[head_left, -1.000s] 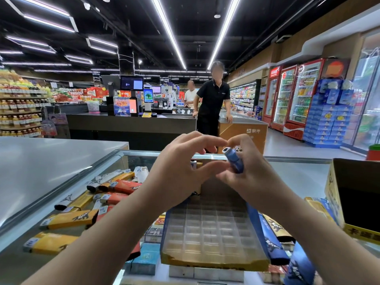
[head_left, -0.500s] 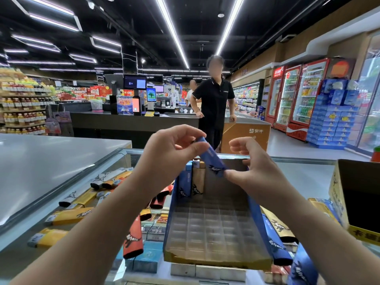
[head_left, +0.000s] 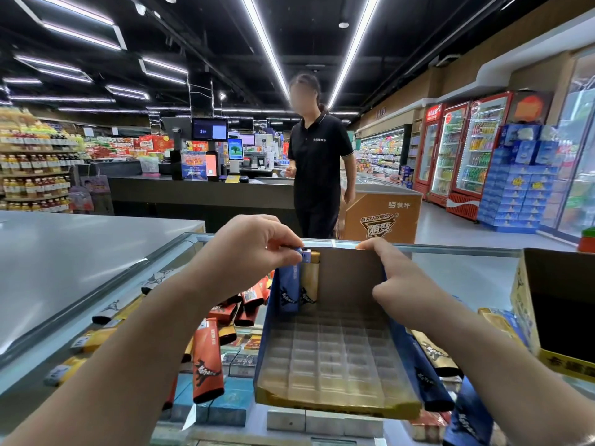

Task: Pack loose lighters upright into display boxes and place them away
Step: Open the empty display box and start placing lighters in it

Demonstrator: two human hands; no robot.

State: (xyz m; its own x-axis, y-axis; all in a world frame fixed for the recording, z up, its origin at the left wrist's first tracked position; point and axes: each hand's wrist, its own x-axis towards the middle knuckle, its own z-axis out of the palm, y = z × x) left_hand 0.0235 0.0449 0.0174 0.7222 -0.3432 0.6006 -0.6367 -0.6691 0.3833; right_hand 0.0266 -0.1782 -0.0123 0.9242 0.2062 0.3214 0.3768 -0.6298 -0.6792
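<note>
A blue and gold display box (head_left: 325, 402) with a clear slotted tray sits on the glass counter in front of me. A blue lighter (head_left: 289, 286) stands upright in the box's far left corner, beside a gold lighter (head_left: 309, 281). My left hand (head_left: 244, 252) pinches the top of the blue lighter. My right hand (head_left: 397, 284) holds the box's right wall near the back, index finger stretched along the top edge. Loose red lighters (head_left: 207, 365) lie on the counter left of the box, and blue and gold ones (head_left: 428, 371) lie to its right.
An open yellow carton (head_left: 553, 313) stands at the right. A grey counter (head_left: 74, 249) lies to the left. A person in a black shirt (head_left: 318, 169) stands beyond the glass counter. Drink fridges (head_left: 463, 152) line the right wall.
My left hand has brought the blue lighter down from between both hands and stood it in the box's far left corner. My right hand let go of it and moved to the box's right wall.
</note>
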